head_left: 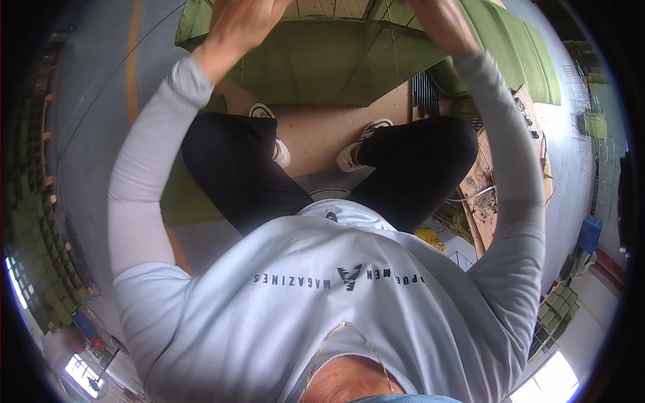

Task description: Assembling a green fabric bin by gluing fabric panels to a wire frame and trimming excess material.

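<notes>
A row of dark letters goes across your pale shirt, with a dark pointy mark in it, all upside down here. The big green sheet is in front of you, just past your shoes. It looks dull and dark, with a slanting lower edge. Your left hand and right hand are near its two sides. Their fingers get cut off up top, so I can't tell if they're gripping or loose.
</notes>
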Demonstrator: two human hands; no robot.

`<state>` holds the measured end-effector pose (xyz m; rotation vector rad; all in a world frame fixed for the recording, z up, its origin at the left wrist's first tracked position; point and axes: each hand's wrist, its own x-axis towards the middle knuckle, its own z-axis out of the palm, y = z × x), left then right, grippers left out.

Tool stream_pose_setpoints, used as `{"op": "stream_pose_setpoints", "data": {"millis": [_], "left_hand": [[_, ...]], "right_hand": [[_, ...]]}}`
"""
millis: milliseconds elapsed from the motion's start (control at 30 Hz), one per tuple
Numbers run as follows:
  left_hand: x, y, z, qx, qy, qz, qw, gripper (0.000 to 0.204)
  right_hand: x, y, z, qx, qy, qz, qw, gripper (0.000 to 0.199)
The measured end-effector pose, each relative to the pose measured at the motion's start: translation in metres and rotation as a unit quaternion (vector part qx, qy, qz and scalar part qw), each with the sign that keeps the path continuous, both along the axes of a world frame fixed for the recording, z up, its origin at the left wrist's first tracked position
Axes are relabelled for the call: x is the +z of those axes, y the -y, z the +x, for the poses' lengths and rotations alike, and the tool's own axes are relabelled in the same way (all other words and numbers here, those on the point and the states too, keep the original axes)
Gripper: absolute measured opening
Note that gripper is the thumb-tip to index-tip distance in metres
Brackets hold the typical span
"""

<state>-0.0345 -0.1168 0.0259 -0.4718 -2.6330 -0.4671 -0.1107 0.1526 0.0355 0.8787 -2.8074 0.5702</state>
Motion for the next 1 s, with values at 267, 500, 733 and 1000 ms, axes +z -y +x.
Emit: {"op": "stream_pose_setpoints", "data": {"millis": [267, 500, 733, 1000], "left_hand": [[-0.051, 0.025, 0.017, -0.038, -0.308, -0.138, 0.941, 0.039], [-0.017, 0.004, 0.008, 0.113, 0.104, -0.203, 0.967, 0.059], [-0.014, 0.026, -0.02, 0.007, 0.288, 0.022, 0.957, 0.072], [-0.022, 0.035, 0.02, -0.068, -0.271, 0.056, 0.959, 0.046]], "right_hand": [[-0.051, 0.011, 0.038, 0.135, -0.338, -0.084, 0.928, 0.026], [-0.031, -0.008, 0.014, 0.278, -0.244, 0.082, 0.926, 0.03], [-0.008, 0.026, -0.024, 0.17, 0.221, 0.224, 0.934, 0.043], [-0.02, 0.025, 0.035, 0.234, -0.349, -0.141, 0.896, 0.038]]}}
